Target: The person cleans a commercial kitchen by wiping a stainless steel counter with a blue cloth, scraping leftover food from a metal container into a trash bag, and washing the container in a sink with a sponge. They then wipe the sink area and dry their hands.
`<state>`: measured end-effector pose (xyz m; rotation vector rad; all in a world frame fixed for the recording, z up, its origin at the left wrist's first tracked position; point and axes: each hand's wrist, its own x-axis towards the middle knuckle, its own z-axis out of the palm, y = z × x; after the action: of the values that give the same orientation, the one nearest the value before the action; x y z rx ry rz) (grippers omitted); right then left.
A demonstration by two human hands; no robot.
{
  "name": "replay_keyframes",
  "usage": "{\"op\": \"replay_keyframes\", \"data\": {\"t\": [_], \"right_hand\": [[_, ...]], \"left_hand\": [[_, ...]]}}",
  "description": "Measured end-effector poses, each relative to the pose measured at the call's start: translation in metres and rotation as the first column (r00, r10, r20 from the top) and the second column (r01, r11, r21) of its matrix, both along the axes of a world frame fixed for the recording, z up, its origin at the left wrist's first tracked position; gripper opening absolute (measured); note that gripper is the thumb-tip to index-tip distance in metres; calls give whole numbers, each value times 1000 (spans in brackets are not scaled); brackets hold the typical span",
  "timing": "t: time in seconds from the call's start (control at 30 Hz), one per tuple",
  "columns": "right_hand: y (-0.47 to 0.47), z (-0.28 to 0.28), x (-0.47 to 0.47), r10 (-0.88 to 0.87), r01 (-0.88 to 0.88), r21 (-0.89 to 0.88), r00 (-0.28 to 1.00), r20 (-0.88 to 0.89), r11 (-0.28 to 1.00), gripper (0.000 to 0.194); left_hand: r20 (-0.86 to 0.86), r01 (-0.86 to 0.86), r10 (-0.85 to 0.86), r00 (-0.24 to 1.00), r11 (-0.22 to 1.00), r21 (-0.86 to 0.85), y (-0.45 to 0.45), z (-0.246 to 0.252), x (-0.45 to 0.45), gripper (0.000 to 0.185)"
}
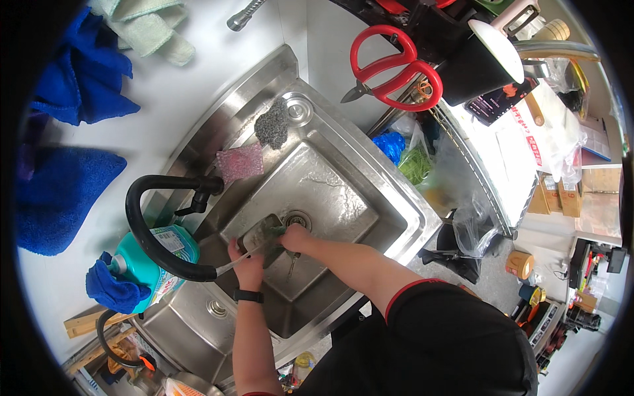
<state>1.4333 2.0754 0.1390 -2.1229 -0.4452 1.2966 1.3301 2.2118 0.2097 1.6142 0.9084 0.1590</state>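
Over the stainless steel sink basin (322, 183), my left hand (248, 267) grips a small rectangular container (255, 238) tilted under running water. The stream falls from the black gooseneck faucet (143, 232). My right hand (296, 238) is closed on a green scrubbing pad (274, 231) pressed at the container's right end. The drain (298, 219) lies just beyond my right hand. A pink sponge (240, 162) and a grey steel-wool scourer (272, 123) rest on the sink's back ledge. What the container is made of is hard to tell.
A teal detergent jug (163, 257) with a blue cloth (116, 287) stands left of the faucet, beside a second basin (188, 326). Blue towels (69, 198) hang on the wall. Red-handled scissors (396, 69) hang beyond the sink, near a wire shelf (465, 148) holding plastic bags.
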Motion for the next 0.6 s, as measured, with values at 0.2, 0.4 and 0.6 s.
{"op": "replay_keyframes", "data": {"t": [0.2,0.4,0.6], "right_hand": [[27,-87,-68,-468,486,-70,778,-419,871,40],[15,-73,-28,403,-416,16,889,216,909,35],[32,-25,-7,-639,759,-102,459,-617,643,32]], "left_hand": [[175,-411,405,898,912,2,-55,-22,17,80],[-7,-99,108,994,935,339,-20,-63,-10,66],[99,-326,322,941,945,24,-44,10,12,70]]}}
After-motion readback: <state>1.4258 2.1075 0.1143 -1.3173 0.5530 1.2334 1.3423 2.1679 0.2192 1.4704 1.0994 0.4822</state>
